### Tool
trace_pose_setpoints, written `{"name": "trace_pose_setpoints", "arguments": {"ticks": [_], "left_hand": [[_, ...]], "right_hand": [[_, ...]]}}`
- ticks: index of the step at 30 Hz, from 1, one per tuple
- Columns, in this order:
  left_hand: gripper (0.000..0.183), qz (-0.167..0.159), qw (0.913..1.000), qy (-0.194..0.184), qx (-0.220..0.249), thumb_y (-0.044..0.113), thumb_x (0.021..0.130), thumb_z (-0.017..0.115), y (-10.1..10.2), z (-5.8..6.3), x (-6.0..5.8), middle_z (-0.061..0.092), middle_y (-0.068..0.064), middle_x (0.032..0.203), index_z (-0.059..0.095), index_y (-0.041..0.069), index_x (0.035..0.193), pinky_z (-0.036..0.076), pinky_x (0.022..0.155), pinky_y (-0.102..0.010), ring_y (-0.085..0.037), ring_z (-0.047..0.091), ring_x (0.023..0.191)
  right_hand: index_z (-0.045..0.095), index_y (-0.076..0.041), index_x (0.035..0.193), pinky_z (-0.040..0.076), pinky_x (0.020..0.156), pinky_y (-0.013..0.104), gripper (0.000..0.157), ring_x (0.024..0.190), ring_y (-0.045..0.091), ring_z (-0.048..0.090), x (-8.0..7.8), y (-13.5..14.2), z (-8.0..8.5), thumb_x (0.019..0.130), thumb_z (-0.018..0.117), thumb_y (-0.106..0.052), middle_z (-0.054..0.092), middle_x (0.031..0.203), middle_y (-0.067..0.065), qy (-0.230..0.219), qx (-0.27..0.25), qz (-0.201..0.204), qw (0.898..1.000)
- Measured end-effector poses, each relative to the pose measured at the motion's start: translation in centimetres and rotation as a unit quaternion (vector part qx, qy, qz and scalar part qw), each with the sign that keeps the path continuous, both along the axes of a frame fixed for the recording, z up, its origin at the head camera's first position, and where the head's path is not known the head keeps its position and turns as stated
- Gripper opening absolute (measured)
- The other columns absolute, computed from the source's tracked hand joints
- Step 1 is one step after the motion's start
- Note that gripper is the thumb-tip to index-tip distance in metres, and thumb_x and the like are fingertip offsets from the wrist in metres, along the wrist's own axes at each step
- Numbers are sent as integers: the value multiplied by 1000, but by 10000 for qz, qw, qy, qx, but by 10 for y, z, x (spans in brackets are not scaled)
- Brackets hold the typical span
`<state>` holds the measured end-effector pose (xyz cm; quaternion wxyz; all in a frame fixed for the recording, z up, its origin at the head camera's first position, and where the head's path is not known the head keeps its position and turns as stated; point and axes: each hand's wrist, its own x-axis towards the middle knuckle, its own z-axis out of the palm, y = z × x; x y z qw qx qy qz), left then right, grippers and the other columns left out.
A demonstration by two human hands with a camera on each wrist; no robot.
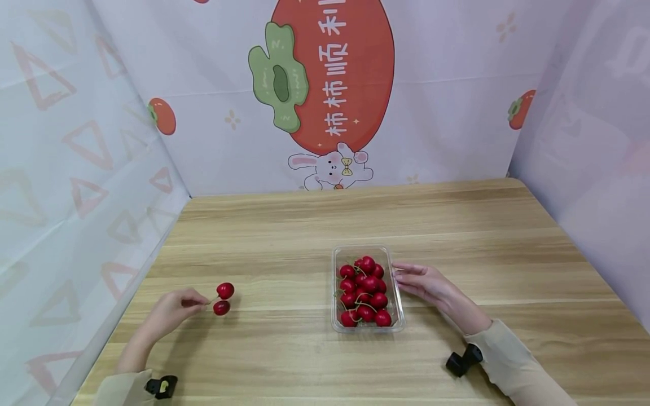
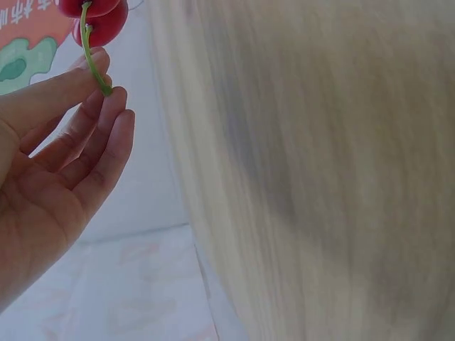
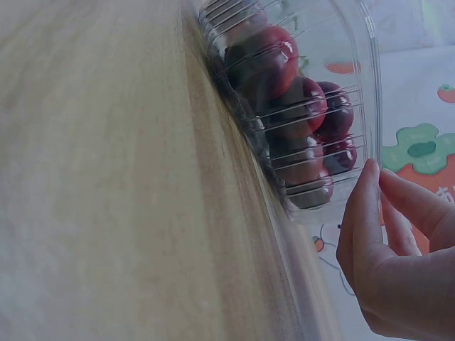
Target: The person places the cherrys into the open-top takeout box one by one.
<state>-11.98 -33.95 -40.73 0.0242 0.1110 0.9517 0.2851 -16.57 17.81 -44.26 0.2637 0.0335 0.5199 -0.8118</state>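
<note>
Two red cherries (image 1: 225, 291) hang above the table's left side, joined at their green stems. My left hand (image 1: 175, 311) pinches the stem end (image 2: 106, 90) between thumb and fingertips, and the fruit points away from the palm. A transparent plastic punnet (image 1: 337, 324) with several red cherries (image 1: 363, 296) in it stands near the table's middle. At its right side, my right hand (image 1: 431, 286) holds the rim (image 3: 375, 106) between thumb and fingers. Ribbed clear walls show the cherries inside in the right wrist view.
The wooden table (image 1: 284, 361) reaches back to a printed cloth (image 1: 442, 129) with a big persimmon and a rabbit. Cloth walls stand along the left and right sides. A black device (image 1: 464, 360) sits on the right wrist, another (image 1: 162, 387) on the left.
</note>
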Motion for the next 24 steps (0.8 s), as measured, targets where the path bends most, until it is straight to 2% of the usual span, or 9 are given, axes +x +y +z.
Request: {"name": "trace_pose_setpoints", "arguments": {"ticks": [15,24], "left_hand": [[9,-377,9991,87,181,-1,76,64,27,12,-5,63,-1,80,67,3,83,49,63,-21,-4,56,70],[8,-675,9971,202,279,3,76,66,47,19,-10,63,-1,80,67,3,83,49,64,-21,-8,58,70]], "right_hand": [[67,-14,94,47,81,27,29,85,14,62,0,0,1,80,55,9,65,90,4,12,-3,40,10000],[66,-11,99,47,82,27,29,85,14,63,0,1,1,80,56,9,65,90,4,-23,60,-7,10000]]}}
